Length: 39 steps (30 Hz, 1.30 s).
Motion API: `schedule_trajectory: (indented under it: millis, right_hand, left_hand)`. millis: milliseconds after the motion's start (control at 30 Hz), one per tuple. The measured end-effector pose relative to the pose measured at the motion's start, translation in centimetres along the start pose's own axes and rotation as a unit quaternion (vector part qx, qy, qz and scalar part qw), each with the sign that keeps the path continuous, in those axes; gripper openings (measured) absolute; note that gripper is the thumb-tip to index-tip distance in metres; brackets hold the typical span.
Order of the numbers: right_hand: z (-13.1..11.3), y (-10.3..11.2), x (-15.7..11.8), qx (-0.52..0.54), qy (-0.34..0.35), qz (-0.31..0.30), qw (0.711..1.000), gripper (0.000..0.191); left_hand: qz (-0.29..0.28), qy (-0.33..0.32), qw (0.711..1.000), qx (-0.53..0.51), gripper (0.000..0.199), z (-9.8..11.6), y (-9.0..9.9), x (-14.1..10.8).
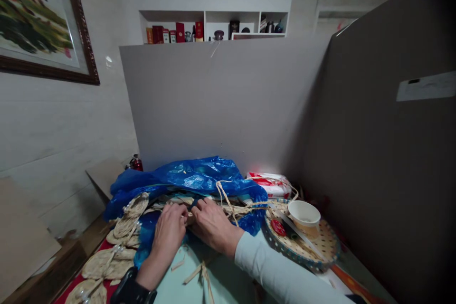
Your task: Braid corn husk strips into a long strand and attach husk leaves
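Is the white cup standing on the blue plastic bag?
No, the white cup stands on the round woven tray, to the right of the blue plastic bag.

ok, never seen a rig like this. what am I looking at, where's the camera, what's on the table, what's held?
No machine here: just a person's left hand, with a black band at the wrist, and right hand, below a pale sleeve. The single picture comes from a camera on their head, looking forward and down.

On the pale green surface are a crumpled blue plastic bag and pale strips. Flat woven pieces lie at left; at right, a round woven tray bears a paper cup.

Both hands are close together among the strips in front of the bag. Exactly what they grip is hidden.
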State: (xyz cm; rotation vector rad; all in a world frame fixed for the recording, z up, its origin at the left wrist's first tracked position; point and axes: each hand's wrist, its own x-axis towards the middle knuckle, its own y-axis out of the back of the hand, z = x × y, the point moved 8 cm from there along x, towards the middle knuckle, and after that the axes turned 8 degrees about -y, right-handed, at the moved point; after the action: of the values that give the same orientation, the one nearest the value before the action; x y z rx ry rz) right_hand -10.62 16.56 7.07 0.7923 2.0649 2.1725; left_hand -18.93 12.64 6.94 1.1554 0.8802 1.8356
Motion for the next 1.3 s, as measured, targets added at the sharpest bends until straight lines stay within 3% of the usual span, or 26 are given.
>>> schedule_trajectory:
  millis: [167,333,533,700,767,867,1000,1133,1300]
  right_hand:
    - [1.7,0.9,0.5,0.065,-0.046,0.022,0.997,0.007]
    - [3.6,2.5,0.8,0.190,-0.092,0.053,0.976,0.007]
    - [5.3,4.1,0.6,0.354,-0.119,0.089,0.923,0.014]
    - [5.5,3.8,1.1,0.474,-0.137,0.083,0.866,0.016]
    - [5.9,3.4,1.3,0.508,-0.155,0.078,0.843,0.018]
    - [7.2,2.9,1.2,0.533,-0.185,0.090,0.821,0.019]
    - [8.9,2.5,0.9,0.526,-0.209,0.100,0.818,0.021]
    - [9.4,2.9,0.5,0.474,-0.217,0.104,0.847,0.023]
    - [8.1,3.9,0.0,0.334,-0.187,0.102,0.918,0.017]
  left_hand:
    - [0.071,0.021,0.987,-0.145,0.012,-1.6,3.2,0.9]
    - [0.122,0.043,0.940,-0.315,0.018,-1.6,5.4,1.3]
    - [0.187,0.088,0.879,-0.430,0.025,-1.1,6.8,0.6]
    - [0.221,0.071,0.848,-0.477,0.038,-0.1,7.8,0.0]
    - [0.222,0.068,0.855,-0.463,0.041,-0.2,7.3,-0.1]
    - [0.194,0.067,0.906,-0.370,0.036,-0.5,5.2,-0.1]
    - [0.097,-0.032,0.973,-0.207,0.023,0.9,2.0,0.6]
    - [0.016,-0.093,0.992,-0.083,0.027,1.9,0.2,1.1]
    - [-0.030,-0.100,0.994,-0.003,0.029,1.9,0.3,1.5]
